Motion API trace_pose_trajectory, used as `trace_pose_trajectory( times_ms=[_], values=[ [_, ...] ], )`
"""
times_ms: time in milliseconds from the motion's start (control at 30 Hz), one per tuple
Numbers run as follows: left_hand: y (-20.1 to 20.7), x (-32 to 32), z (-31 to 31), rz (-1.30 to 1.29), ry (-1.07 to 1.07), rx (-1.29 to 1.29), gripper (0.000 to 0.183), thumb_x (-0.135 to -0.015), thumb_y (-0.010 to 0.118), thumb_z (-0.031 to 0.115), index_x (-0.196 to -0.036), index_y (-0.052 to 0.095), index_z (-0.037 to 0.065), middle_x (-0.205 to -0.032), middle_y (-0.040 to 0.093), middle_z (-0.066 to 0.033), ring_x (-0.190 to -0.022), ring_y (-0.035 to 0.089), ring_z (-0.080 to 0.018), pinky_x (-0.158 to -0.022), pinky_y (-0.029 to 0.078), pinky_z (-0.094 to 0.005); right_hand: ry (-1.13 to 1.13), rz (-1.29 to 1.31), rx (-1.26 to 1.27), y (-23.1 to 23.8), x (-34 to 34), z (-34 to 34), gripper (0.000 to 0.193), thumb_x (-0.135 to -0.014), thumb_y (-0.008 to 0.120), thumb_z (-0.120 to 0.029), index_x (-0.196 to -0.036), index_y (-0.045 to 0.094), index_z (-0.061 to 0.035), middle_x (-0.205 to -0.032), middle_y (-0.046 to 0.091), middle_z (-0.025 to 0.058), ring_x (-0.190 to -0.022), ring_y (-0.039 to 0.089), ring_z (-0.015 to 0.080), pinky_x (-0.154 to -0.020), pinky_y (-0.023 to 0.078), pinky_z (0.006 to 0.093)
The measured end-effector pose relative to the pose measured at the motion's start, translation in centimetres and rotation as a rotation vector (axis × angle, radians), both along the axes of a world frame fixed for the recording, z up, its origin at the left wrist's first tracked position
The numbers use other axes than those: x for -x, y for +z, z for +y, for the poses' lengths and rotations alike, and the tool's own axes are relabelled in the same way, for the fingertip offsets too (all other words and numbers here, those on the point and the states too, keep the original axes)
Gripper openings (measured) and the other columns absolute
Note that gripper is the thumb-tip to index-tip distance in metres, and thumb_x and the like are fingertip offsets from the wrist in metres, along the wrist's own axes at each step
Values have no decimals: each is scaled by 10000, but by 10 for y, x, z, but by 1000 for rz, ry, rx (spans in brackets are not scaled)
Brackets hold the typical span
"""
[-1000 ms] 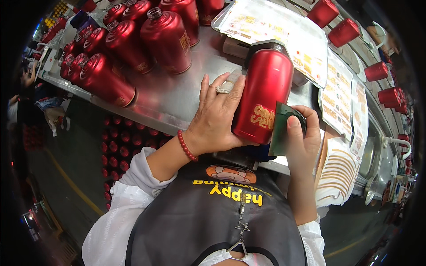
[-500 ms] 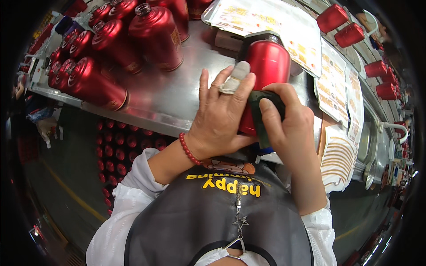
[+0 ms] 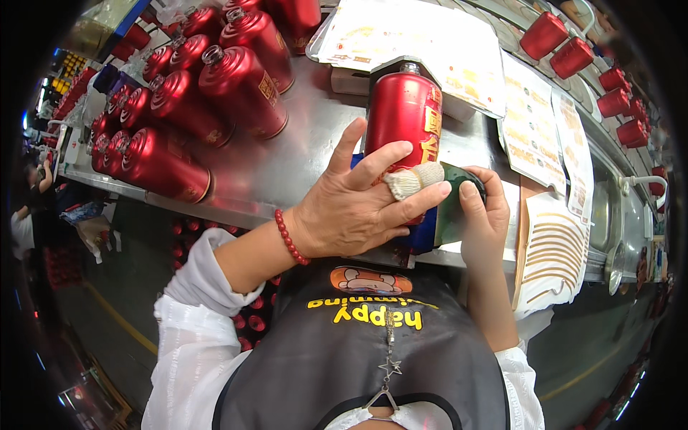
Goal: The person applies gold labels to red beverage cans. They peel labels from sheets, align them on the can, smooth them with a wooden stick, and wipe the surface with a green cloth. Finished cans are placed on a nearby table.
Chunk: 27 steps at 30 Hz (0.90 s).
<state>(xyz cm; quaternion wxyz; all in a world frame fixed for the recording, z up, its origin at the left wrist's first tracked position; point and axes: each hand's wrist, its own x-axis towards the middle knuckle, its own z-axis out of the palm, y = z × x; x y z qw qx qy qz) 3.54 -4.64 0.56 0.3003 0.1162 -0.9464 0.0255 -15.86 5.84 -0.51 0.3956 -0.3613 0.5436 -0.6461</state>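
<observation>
A glossy red bottle (image 3: 401, 118) lies with its neck away from me in a dark stand (image 3: 387, 66); gold characters show on its right side. My left hand (image 3: 351, 204) holds its near end, fingers spread over the red surface, one wrapped in a white finger cover (image 3: 416, 179). The little finger is lifted off the bottle. At the bottle's right side my right hand (image 3: 487, 211) pinches a flat, dark green scraper-like piece (image 3: 453, 218) between thumb and fingers. Its lower edge is close to the bottle; whether it touches, I cannot tell. Something blue (image 3: 424, 233) shows beneath the bottle.
Several red bottles (image 3: 244, 93) stand grouped on the left of the metal table (image 3: 251, 168). Printed sheets (image 3: 408, 39) lie behind the stand; more sheets (image 3: 534, 132) and a sheet of curved gold strips (image 3: 555, 247) lie right. Beyond them, red bottles (image 3: 543, 36) line a conveyor (image 3: 494, 18).
The bottle has turned, bringing gold characters into view. My left hand's fingers have swung rightward across it. My right hand has moved slightly down and right with the green piece.
</observation>
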Motion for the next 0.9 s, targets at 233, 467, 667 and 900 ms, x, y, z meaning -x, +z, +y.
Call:
trace_pose_trajectory(
  times_ms=[233, 467, 667, 900],
  values=[
    [-12, -3, -3, 142, -53, -154, 521, -854, 711, 377, -1345, 600, 240, -1262, 643, 26, -1379, 430, -236, -1230, 53, -610, -25, -12, -10, -2, 9, 10, 195, -1003, 600, -121, -1164, 586, -12, -981, 632, 8, -868, 557, 50, -776, 466, 195],
    [-8, -18, -7, 23, -15, -29, 491, -941, 568, 525, -1367, 591, 280, -1316, 624, 58, -1402, 361, -237, -1238, 9, -583, 19, -17, -7, 0, 2, 2, 202, -1005, 604, -140, -1159, 576, -12, -969, 637, 13, -861, 568, 59, -778, 475, 209],
    [-3, -16, -22, -7, -207, -26, 597, -989, 344, 653, -1350, 613, 261, -1266, 656, 48, -1351, 413, -234, -1240, -25, -570, 21, 22, -49, 1, -1, 3, 210, -1002, 609, -146, -1153, 574, -5, -968, 641, 18, -867, 574, 65, -778, 477, 218],
    [1, 4, -74, 130, -222, -240, 580, -998, 382, 601, -1351, 642, 222, -1064, 727, 43, -1334, 436, -238, -1248, -61, -495, 55, 58, -98, 4, 1, -4, 200, -1004, 605, -151, -1141, 576, -9, -959, 635, 13, -856, 566, 61, -769, 469, 211]
  ],
)
